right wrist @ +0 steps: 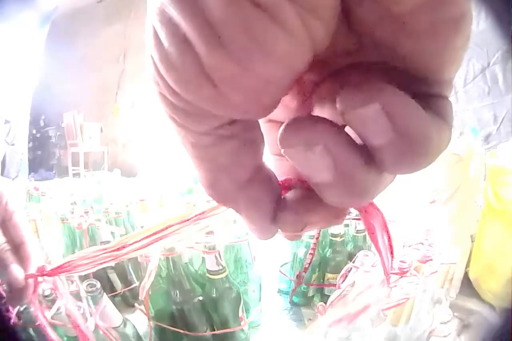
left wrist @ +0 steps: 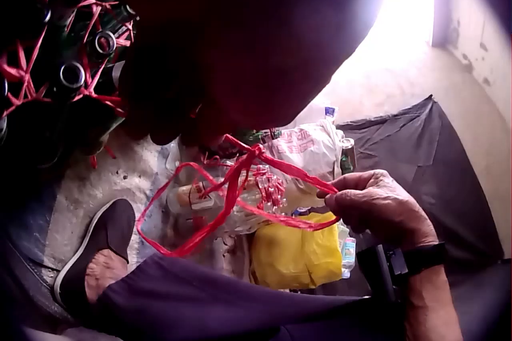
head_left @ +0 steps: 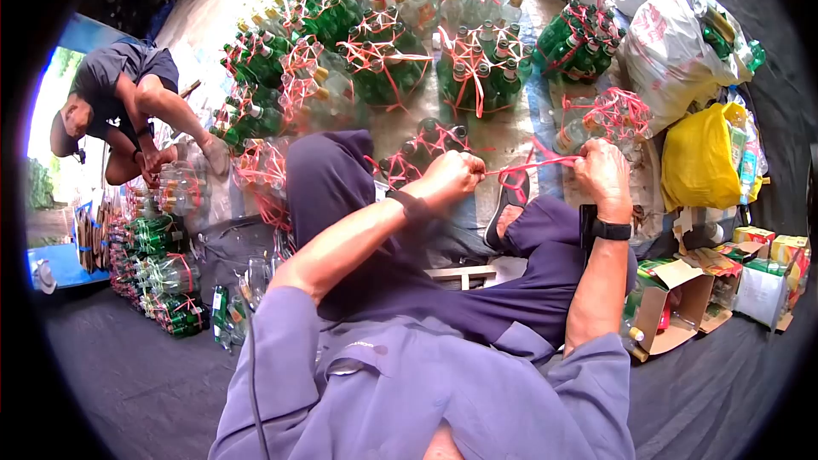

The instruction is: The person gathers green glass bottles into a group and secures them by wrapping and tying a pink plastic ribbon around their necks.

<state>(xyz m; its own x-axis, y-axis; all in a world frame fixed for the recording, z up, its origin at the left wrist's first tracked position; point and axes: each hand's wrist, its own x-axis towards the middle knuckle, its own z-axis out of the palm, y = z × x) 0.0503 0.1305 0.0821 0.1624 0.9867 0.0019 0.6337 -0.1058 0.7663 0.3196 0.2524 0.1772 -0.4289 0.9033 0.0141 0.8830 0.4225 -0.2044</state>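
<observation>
A length of red plastic string (head_left: 545, 162) runs between my two hands above my lap. My left hand (head_left: 452, 181) has its fingers curled and pinches one end of it; that hand is a dark shape in the left wrist view. At the other end my right hand (head_left: 603, 172) holds the string between thumb and curled fingers, seen close in the right wrist view. The string (left wrist: 232, 189) shows a knot and a hanging loop in the left wrist view. Beyond my left hand stands a small bundle of dark bottles (head_left: 430, 143) laced with red string.
String-tied bundles of green bottles (head_left: 486, 68) fill the floor ahead. To the right are a white sack (head_left: 673, 60), a yellow bag (head_left: 703, 158) and an opened cardboard box (head_left: 673, 307). Another person (head_left: 128, 94) bends over stacked bottles (head_left: 162, 264) at left.
</observation>
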